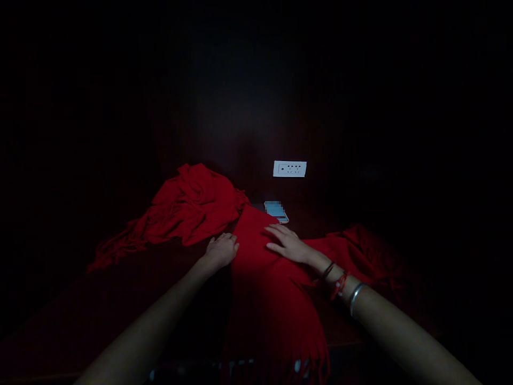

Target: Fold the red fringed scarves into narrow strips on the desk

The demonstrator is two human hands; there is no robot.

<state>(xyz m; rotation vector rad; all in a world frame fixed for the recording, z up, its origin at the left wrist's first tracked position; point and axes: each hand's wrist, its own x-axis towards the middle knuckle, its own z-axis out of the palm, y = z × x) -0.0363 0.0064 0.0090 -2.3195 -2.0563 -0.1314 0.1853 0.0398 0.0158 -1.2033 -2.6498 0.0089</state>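
A red fringed scarf (260, 278) lies across the dark surface, with a smooth flat strip running toward me. My right hand (289, 244) rests palm down on this strip, fingers stretched and spread. Against the strip's left edge is my left hand (223, 249), its back up, thumb apart and the other fingers slightly bent; no cloth shows inside it. Fringe hangs at the near end of the strip, and another part of the red cloth (352, 251) spreads to the right beneath my right forearm.
Crumpled red fabric with fringe (196, 203) is heaped at the back left. A phone with a lit screen (276, 212) lies just beyond the scarf. Behind it, a white socket plate (289, 169) is on the dark back panel. Deep shadow hides both sides.
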